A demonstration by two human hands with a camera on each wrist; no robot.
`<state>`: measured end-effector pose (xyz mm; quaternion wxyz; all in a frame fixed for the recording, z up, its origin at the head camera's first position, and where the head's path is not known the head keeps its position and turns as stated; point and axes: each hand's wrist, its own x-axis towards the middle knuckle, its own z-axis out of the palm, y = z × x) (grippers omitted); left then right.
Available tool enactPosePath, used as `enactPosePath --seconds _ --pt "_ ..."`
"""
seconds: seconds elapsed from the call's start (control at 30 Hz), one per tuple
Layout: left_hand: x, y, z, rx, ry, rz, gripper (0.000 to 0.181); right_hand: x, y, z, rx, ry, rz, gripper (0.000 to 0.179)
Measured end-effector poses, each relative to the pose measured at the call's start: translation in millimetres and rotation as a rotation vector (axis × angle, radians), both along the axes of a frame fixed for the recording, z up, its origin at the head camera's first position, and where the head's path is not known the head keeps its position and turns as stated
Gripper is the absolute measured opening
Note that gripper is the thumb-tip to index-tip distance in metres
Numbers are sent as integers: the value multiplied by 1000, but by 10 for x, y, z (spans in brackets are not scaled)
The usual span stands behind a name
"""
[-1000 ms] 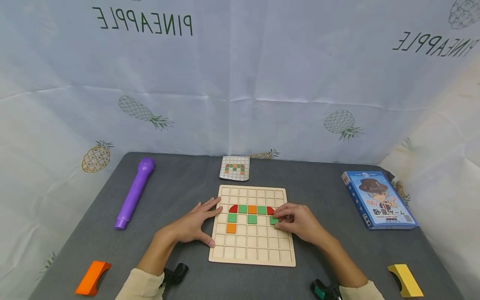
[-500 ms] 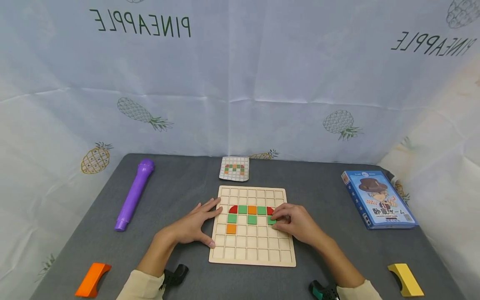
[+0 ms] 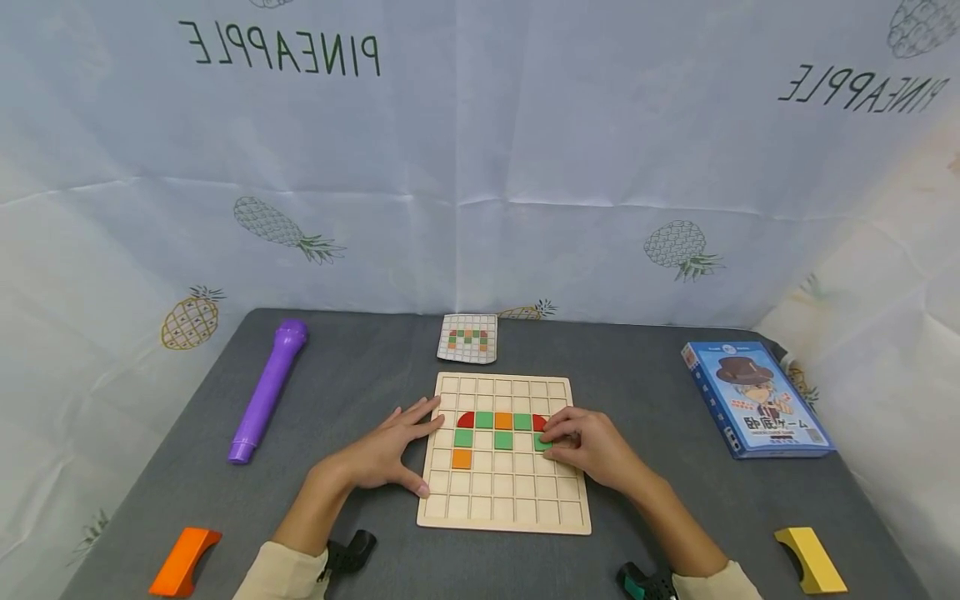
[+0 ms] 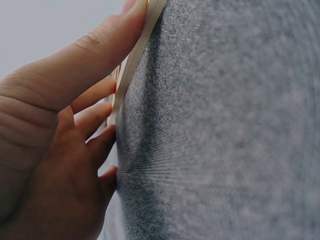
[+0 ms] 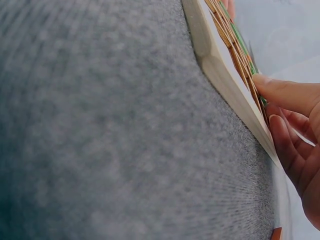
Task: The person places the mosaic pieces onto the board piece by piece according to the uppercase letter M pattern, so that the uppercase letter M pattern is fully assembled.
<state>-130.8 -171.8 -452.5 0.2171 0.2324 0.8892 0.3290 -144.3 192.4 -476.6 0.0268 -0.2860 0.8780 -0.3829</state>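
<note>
A pale wooden grid board (image 3: 504,507) lies on the table in the head view. My left hand (image 3: 386,447) rests spread along its left side, with fingertips and thumb touching the edge. My right hand (image 3: 596,447) pinches a green square tile (image 3: 541,444) at a cell on the right of the board, partly covering it. Above that tile is a red rounded tile (image 3: 539,422), partly behind the fingers. Red, green and orange tiles fill more cells, among them an orange tile (image 3: 461,459) lower left. The left wrist view shows the left thumb (image 4: 90,57) on the board's edge.
A small pattern card (image 3: 467,340) lies behind the board. A purple toy microphone (image 3: 266,396) is at left, a blue game box (image 3: 757,400) at right. An orange arch block (image 3: 182,562) and a yellow one (image 3: 813,560) lie near the front corners.
My right hand and the green tile have shifted slightly left, so the tile now lies more squarely below the red rounded tile. My left hand keeps its place.
</note>
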Motion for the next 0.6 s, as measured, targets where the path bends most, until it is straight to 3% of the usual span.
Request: enactPosePath --seconds 0.6 --pt "-1 -5 -9 8 7 -8 110 7 3 14 0 -17 0 15"
